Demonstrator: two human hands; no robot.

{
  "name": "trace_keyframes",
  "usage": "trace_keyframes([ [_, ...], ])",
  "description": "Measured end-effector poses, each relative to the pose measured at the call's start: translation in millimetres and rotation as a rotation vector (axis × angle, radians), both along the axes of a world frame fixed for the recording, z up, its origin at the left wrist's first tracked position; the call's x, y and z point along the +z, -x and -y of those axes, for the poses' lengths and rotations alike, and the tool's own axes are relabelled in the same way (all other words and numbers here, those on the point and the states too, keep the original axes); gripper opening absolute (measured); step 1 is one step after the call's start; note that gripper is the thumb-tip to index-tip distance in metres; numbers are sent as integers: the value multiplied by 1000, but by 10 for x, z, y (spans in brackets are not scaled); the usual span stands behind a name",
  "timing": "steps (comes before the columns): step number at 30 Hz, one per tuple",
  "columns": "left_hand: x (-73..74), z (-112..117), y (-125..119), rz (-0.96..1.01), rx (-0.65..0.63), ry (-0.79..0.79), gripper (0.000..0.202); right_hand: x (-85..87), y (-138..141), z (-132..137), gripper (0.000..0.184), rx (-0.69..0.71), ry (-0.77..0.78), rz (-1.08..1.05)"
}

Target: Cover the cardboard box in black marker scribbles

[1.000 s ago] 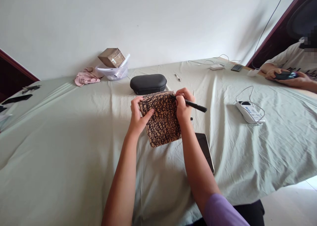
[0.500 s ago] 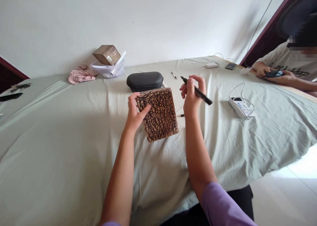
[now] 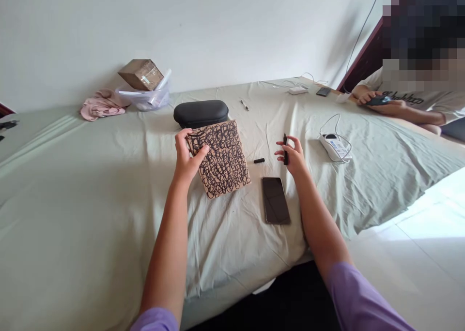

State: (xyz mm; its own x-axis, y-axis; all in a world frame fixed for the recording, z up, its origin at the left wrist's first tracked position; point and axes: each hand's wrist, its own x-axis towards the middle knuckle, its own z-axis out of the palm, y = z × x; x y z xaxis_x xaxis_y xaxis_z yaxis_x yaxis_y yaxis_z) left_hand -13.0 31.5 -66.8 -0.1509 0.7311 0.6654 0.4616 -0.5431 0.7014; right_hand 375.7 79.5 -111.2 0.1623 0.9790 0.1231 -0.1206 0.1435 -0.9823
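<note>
Looking forward and down from head height, facing the pale wall (image 3: 218, 36) across the cloth-covered table (image 3: 90, 200). Viewing the left hand (image 3: 188, 162) and the right hand (image 3: 293, 157) from near above, framing both around the middle. Spreading wide, also catching tiled floor (image 3: 410, 263) at lower right and another person (image 3: 436, 103) at the right edge.

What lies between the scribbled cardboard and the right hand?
In the head view, a black marker cap lies on the cloth between the cardboard and right hand; the smartphone sits lower in frame.

1 scribbled cardboard (image 3: 224, 164), 1 marker (image 3: 285, 157), 1 marker cap (image 3: 259, 160), 1 black case (image 3: 201, 112), 1 pink cloth (image 3: 102, 106), 1 tub (image 3: 147, 100).
</note>
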Motion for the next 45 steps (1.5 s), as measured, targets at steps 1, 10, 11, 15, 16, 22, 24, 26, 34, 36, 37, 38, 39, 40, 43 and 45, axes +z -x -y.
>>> trace_keyframes([
  [1, 4, 3, 2, 4, -4, 7, 67, -42, 25, -2, 58, 3, -34, 56],
  [10, 11, 12, -5, 6, -20, 10, 71, -90, 129, 139, 42, -70, -32, 1190],
  [11, 10, 14, -7, 6, -17, 12, 71, -92, 124, 148, 44, -79, 8, 1226],
  [15, 10, 18, -8, 0, -20, 24, 71, -128, 83, 129, 50, -80, 144, 1282],
  [16, 9, 17, -7, -1, -22, 20, 71, -145, 72, 117, 51, -72, 161, 1289],
  [22, -10, -2, 10, -15, -22, 5, 70, -229, 65, 84, 46, -54, 125, 1297],
  [24, -13, -6, 12, -15, -27, 1, 70, -228, 82, 91, 46, -49, 115, 1288],
  [26, -12, -6, 9, -17, -29, -2, 69, -213, 101, 101, 46, -31, 116, 1278],
  [34, 3, -2, -1, -20, -24, -6, 70, -180, 169, 128, 42, -12, 122, 1293],
  [36, -4, -10, 9, -24, -23, -2, 70, -195, 174, 133, 41, -17, 108, 1295],
  [37, -9, -15, 15, -26, -23, -2, 71, -205, 174, 134, 41, -18, 101, 1295],
  [38, -13, -18, 20, -27, -23, -2, 70, -216, 173, 134, 40, -19, 94, 1294],
  [39, -18, -21, 24, -27, -24, -2, 70, -227, 171, 132, 39, -21, 87, 1292],
  [40, -21, -22, 27, -27, -25, -2, 70, -237, 168, 127, 38, -23, 80, 1289],
  [43, -20, -14, 24, -26, -27, 0, 69, -259, 157, 103, 38, -21, 60, 1276],
  [45, -10, -3, 14, -20, -30, -1, 70, -266, 148, 83, 39, -10, 45, 1265],
])
